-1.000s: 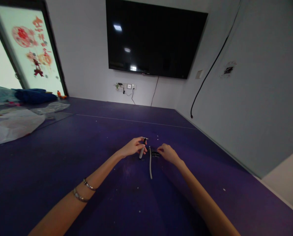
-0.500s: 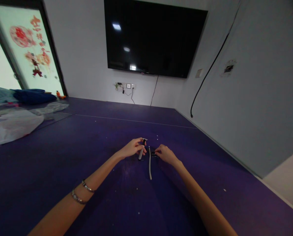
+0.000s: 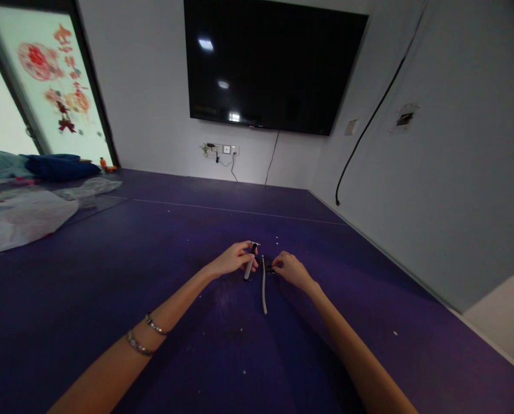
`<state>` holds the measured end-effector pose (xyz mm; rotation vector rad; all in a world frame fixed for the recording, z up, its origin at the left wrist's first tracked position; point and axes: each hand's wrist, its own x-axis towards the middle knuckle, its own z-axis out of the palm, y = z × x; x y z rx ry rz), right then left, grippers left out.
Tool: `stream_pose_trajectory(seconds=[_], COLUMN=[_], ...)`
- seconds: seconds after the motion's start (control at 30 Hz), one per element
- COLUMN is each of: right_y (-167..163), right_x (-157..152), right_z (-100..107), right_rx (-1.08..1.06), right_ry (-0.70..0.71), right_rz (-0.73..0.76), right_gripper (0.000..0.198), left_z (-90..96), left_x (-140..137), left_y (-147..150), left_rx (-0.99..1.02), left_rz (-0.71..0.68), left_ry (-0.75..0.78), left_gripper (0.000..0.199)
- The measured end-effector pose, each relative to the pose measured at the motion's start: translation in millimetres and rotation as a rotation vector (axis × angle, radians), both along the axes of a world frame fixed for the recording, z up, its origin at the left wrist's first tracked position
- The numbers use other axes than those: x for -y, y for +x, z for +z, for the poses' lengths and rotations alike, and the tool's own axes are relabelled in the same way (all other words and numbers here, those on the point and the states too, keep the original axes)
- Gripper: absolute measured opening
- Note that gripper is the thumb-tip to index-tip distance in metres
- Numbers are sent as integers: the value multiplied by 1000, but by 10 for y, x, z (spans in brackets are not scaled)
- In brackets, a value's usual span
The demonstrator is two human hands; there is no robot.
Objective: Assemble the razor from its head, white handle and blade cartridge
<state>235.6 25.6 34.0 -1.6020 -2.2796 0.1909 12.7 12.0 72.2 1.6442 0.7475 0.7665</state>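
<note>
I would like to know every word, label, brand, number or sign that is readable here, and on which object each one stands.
No text is clear enough to quote.
Red characters in a column on the glass door: writing, but too blurred to read.
Television, lower edge: tiny marks, too small to read.
Grey-and-black tool in the left hand, and grey tube: no lettering can be made out.
</note>
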Motion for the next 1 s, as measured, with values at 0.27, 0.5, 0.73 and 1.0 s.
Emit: stream_pose_trajectory(seconds=[0.27,0.5,0.73,1.0], right_y=[48,41,9,-27], right_x=[-78,-93,-31,21], right_z=[31,145,271,384], right_rx=[-311,-565,-679,-828], right_ry=[8,-98,-118,-209], right_rz=[50,36,85,105], right_gripper=[16,22,24,24], left_z=[28,24,-35,-24], left_x=[43,33,-3,14], left_y=[20,24,31,64], left_rx=[6,26,23,62], left_rz=[22,53,114,165], left_ry=[-10,6,47,70], left_gripper=[16,22,24,25])
